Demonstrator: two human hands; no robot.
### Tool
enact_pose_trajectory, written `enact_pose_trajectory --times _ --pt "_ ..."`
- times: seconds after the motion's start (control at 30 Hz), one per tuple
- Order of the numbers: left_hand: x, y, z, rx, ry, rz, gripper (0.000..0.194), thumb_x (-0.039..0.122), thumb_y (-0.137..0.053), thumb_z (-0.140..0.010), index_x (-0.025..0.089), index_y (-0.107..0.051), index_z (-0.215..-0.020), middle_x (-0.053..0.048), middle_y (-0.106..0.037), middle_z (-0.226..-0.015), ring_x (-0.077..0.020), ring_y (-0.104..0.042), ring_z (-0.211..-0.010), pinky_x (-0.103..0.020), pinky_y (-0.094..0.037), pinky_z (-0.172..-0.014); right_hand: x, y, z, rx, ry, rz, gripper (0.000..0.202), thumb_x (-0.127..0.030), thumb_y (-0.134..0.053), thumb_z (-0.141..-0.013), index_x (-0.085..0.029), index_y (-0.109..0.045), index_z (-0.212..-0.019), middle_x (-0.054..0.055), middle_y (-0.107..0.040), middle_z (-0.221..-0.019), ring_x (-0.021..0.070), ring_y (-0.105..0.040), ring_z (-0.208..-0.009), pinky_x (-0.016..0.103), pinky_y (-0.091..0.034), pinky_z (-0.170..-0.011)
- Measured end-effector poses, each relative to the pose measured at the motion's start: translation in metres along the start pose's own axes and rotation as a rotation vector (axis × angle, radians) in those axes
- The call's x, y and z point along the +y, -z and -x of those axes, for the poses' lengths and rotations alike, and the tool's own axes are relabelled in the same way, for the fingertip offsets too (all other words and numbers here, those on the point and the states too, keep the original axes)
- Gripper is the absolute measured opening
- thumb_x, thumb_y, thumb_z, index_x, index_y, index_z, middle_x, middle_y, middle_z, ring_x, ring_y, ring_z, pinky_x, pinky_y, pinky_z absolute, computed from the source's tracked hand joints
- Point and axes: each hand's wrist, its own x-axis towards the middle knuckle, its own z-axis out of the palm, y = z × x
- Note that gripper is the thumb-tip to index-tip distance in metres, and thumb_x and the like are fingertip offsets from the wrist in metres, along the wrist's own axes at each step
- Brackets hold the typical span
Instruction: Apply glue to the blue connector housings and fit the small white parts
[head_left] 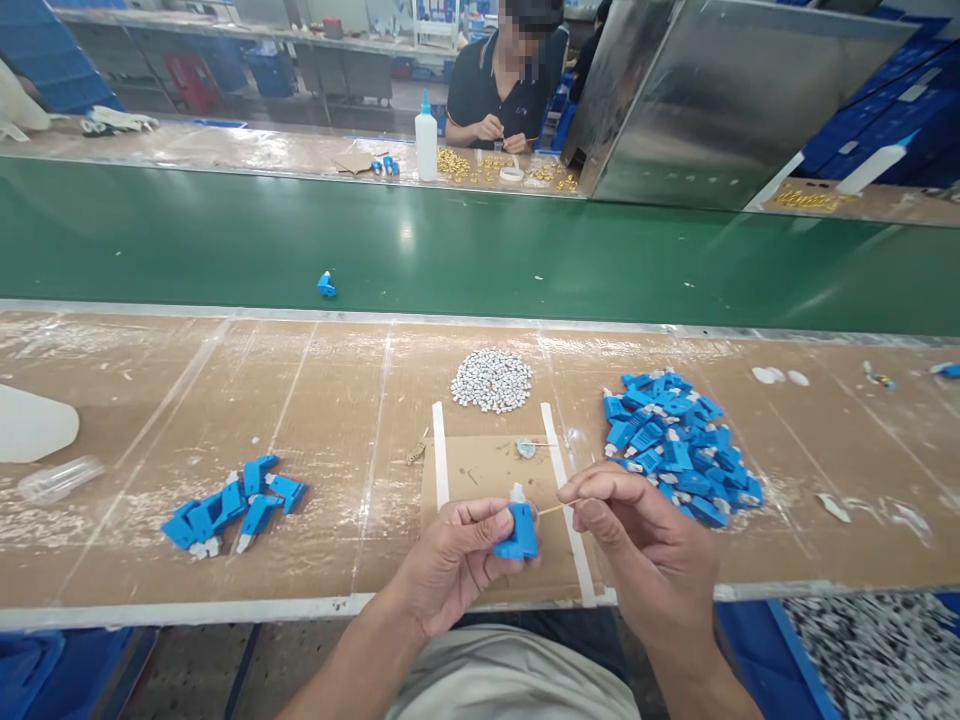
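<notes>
Light-coloured shirt (510,680) nearest the camera, bottom centre. Just past it, left hand (457,555) has its fingers clamped on a blue piece (517,535), white tip up, held over a cardboard sheet (484,470) on the worktop (322,550). Right hand (652,550): fingers pinched on a thin stick (555,509), end pointing at the blue piece. Can't tell if it touches.

Two white strips run along the sheet's sides. Pale blob (526,449) with another stick lies near the right strip. Pile of small grey-white bits (491,380) just beyond the sheet. Big heap of blue pieces (675,440) to the right, beyond the right hand; smaller cluster (232,505) well off to the left.

Green belt (450,240) crosses behind, one blue-and-white part (326,285) on it. Far side: a person (504,90) in a dark shirt, hands above a surface with gold-coloured bits (454,165), white bottle (426,145) beside those.
</notes>
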Motion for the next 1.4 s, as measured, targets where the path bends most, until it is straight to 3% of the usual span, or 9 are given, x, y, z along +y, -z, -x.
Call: enact_pose_trajectory --times 0.27,0.57,0.93,1.13,1.23,1.4 --pt "0.000 -0.004 0.001 0.016 0.012 0.016 0.020 0.026 -0.078 -0.081 0.007 -0.075 -0.085 -0.009 -0.069 -0.079 -0.0145 -0.070 -0.070 -0.018 -0.056 -0.066 0.000 -0.005 0.002 -0.021 0.009 0.021 0.010 -0.018 -0.059 -0.096 -0.024 -0.067 -0.096 0.005 -0.067 -0.089 0.0203 -0.063 -0.087 0.032 -0.052 -0.072" --pt "-0.001 -0.001 0.000 0.007 0.011 0.027 0.018 0.025 -0.078 -0.081 0.007 -0.075 -0.086 -0.007 -0.068 -0.081 -0.0136 -0.068 -0.071 -0.022 -0.057 -0.072 0.005 -0.009 0.005 -0.049 0.006 0.016 0.012 -0.017 -0.058 -0.097 -0.025 -0.067 -0.098 0.003 -0.066 -0.090 0.0199 -0.063 -0.091 0.033 -0.051 -0.079" --pt "-0.004 0.002 -0.002 0.025 0.024 0.002 0.030 0.028 -0.083 -0.076 0.007 -0.078 -0.095 -0.008 -0.070 -0.079 -0.0135 -0.068 -0.070 -0.018 -0.052 -0.063 0.000 -0.008 0.004 -0.156 0.230 0.228 0.020 -0.007 -0.055 -0.094 -0.025 -0.063 -0.099 0.004 -0.067 -0.086 0.0214 -0.063 -0.082 0.039 -0.049 -0.076" --pt "0.003 0.013 0.002 0.054 -0.046 0.009 0.025 0.025 -0.081 -0.078 0.007 -0.077 -0.095 -0.010 -0.074 -0.082 -0.0147 -0.071 -0.071 -0.018 -0.054 -0.066 0.009 0.000 0.001 -0.037 0.046 0.141 0.009 -0.019 -0.060 -0.095 -0.025 -0.067 -0.092 0.006 -0.063 -0.093 0.0238 -0.062 -0.094 0.038 -0.050 -0.078" --pt "0.009 0.021 0.003 0.088 -0.100 0.039 0.023 0.023 -0.082 -0.078 0.008 -0.076 -0.094 -0.009 -0.074 -0.080 -0.0153 -0.072 -0.074 -0.018 -0.056 -0.068 0.026 0.003 0.002 -0.120 -0.049 0.231 0.009 -0.026 -0.062 -0.095 -0.024 -0.069 -0.091 0.007 -0.061 -0.100 0.0233 -0.060 -0.096 0.035 -0.050 -0.076" --pt "0.010 0.031 0.002 0.090 -0.099 0.079 0.024 0.023 -0.083 -0.077 0.008 -0.075 -0.094 -0.008 -0.074 -0.080 -0.0146 -0.072 -0.074 -0.017 -0.056 -0.068 0.043 0.002 0.004 -0.239 -0.157 0.281 0.013 -0.031 -0.060 -0.096 -0.023 -0.070 -0.101 0.005 -0.060 -0.098 0.0179 -0.059 -0.080 0.030 -0.048 -0.066"
